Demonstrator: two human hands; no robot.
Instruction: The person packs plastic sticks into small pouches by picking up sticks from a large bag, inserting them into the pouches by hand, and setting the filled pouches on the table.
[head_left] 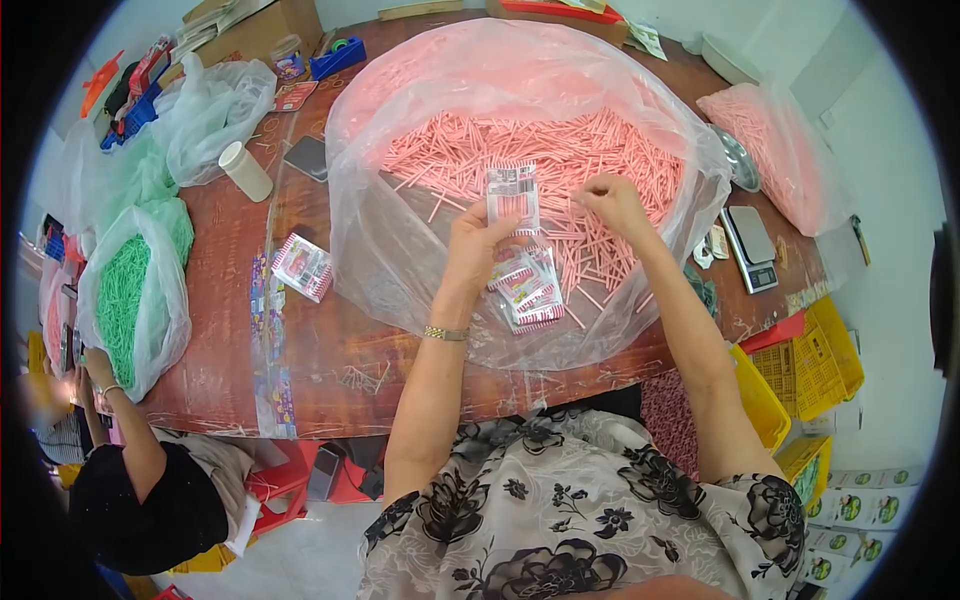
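My left hand [478,245] holds a small printed packet [513,190] upright, its thumb across the front. Pink sticks show through the packet's clear part. To its right, my right hand [615,203] hangs over a heap of thin pink sticks [560,140], its fingers pinched together. Whether anything is between those fingertips is too small to tell. The heap lies in a large clear plastic bag [370,250], opened wide on the table. Several more packets [530,290] lie on the bag just below my left hand.
At left are a stack of packets [302,268], a white cup [245,171], a phone [306,158] and a bag of green sticks [125,300], where another person [150,490] works. A scale [750,248] and a second pink bag [775,155] stand right. Yellow crates [810,350] sit below the table.
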